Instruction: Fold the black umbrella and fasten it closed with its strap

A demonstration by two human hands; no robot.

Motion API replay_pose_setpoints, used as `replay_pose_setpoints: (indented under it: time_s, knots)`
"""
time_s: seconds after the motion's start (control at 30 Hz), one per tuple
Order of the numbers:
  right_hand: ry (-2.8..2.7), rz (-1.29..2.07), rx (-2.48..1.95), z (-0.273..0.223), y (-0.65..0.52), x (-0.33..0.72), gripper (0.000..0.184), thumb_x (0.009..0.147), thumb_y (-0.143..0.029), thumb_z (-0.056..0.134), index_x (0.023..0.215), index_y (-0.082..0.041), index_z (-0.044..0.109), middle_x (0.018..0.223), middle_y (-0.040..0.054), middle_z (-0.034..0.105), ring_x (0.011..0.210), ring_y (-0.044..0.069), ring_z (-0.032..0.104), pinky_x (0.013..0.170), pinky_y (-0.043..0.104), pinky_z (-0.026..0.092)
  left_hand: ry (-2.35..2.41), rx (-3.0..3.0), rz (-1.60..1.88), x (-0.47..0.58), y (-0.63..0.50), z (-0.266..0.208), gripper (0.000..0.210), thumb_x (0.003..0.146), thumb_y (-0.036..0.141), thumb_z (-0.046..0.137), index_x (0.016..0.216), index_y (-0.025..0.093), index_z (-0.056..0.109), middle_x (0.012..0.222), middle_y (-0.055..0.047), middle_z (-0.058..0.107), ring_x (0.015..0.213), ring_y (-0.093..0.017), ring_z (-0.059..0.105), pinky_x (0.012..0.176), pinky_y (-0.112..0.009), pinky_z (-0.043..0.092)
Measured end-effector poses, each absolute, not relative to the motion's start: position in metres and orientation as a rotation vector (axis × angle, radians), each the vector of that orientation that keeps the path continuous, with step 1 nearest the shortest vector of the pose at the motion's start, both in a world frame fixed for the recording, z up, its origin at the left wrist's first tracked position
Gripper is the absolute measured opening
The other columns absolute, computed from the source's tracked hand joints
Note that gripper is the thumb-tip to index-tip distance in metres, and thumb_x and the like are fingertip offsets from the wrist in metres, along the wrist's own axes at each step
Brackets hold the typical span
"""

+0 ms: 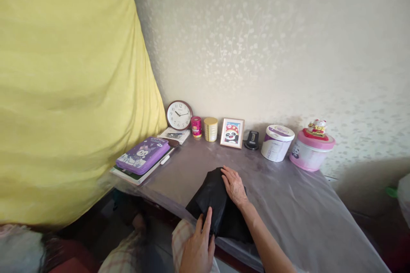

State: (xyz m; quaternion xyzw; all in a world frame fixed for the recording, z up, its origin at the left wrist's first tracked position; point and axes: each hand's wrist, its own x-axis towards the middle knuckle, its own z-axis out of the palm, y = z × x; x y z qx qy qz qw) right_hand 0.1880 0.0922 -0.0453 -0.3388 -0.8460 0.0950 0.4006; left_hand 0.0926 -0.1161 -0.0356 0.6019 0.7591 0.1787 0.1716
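A folded piece of black fabric lies at the front edge of the table, part of it spread out under my right forearm. What kind of article it is I cannot make out. My right hand rests flat on its far side, with the fingertips at its top edge. At the near left side, my left hand touches the fabric with its fingers stretched out and apart. The underside of the fabric is hidden.
A purple pencil case lies on books at the left. Along the wall stand a clock, a pink can, a yellow-lidded tin, a picture frame, a black stand, a white tub and a pink tub.
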Motion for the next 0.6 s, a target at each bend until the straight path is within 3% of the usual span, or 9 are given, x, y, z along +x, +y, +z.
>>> replay_pose_setpoints:
  time_s: [0.2, 0.43, 0.6]
  knots:
    - [-2.024, 0.182, -0.978, -0.04, 0.092, 0.193, 0.034, 0.09, -0.027, 0.036, 0.113, -0.018, 0.059, 0.119, 0.0118, 0.059, 0.112, 0.023, 0.052, 0.096, 0.045, 0.039, 2.166, 1.683, 0.483, 0.092, -0.116, -0.037, 0.064, 0.082, 0.02, 0.03, 0.143, 0.013, 0.01, 0.143, -0.011, 0.033, 0.113, -0.021, 0.052, 0.092, -0.028, 0.04]
    - [-2.227, 0.228, -0.74, -0.039, 0.036, 0.193, 0.032, 0.09, -0.023, 0.039, 0.117, -0.018, 0.057, 0.124, 0.0108, 0.056, 0.121, 0.023, 0.045, 0.102, 0.047, 0.034, 2.185, 1.7, 0.511, 0.091, -0.117, -0.044, 0.062, 0.083, 0.022, 0.028, 0.141, 0.007, 0.016, 0.142, -0.014, 0.034, 0.114, -0.023, 0.052, 0.091, -0.033, 0.042]
    - [-2.498, 0.345, -0.384, -0.024, 0.015, 0.185, 0.03, 0.091, -0.023, 0.039, 0.114, -0.024, 0.059, 0.112, 0.005, 0.064, 0.116, 0.017, 0.05, 0.105, 0.041, 0.03, 2.182, 1.736, 0.598, 0.09, -0.116, -0.058, 0.058, 0.083, 0.022, 0.028, 0.138, 0.006, 0.027, 0.138, -0.015, 0.039, 0.12, -0.022, 0.046, 0.093, -0.034, 0.041]
